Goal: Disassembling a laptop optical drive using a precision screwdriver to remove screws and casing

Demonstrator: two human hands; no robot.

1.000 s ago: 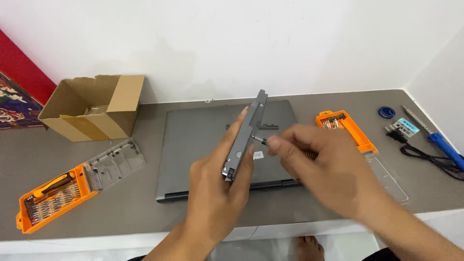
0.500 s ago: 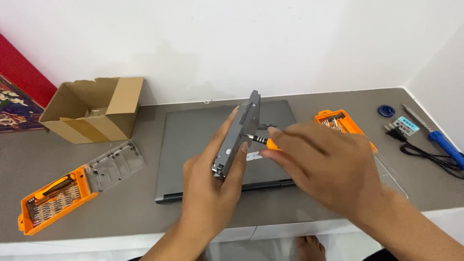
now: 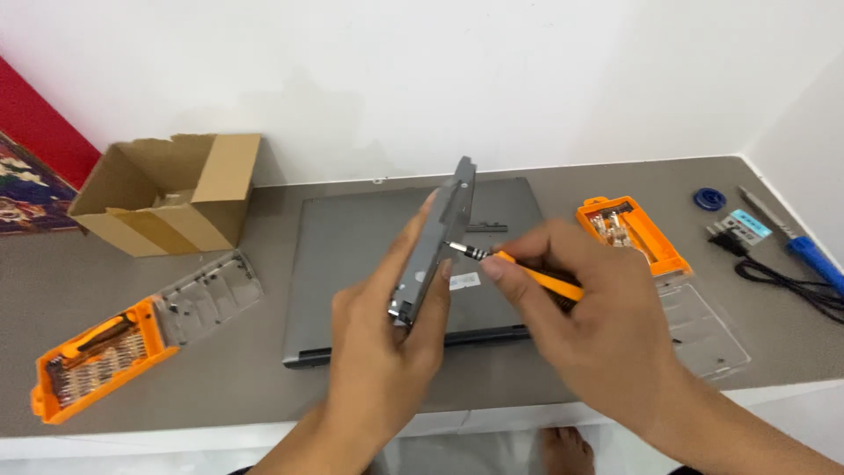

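Observation:
My left hand (image 3: 387,343) grips a flat grey metal drive-like part (image 3: 440,237) and holds it on edge above a closed grey laptop (image 3: 352,255). My right hand (image 3: 589,317) holds an orange-handled screwdriver (image 3: 527,273). Its dark tip touches the side face of the grey part, near the middle. Both hands hover over the laptop's front half.
An open cardboard box (image 3: 167,198) stands at the back left. An orange bit case with a clear lid (image 3: 105,352) lies front left, another orange case (image 3: 633,230) to the right. A blue roll (image 3: 709,199), a small pack (image 3: 745,230), a blue-handled tool (image 3: 813,255) and a black cable (image 3: 791,286) lie far right.
The grey part and both hands have stayed over the laptop. The screwdriver's orange handle has come more into view, with its tip still on the part's side.

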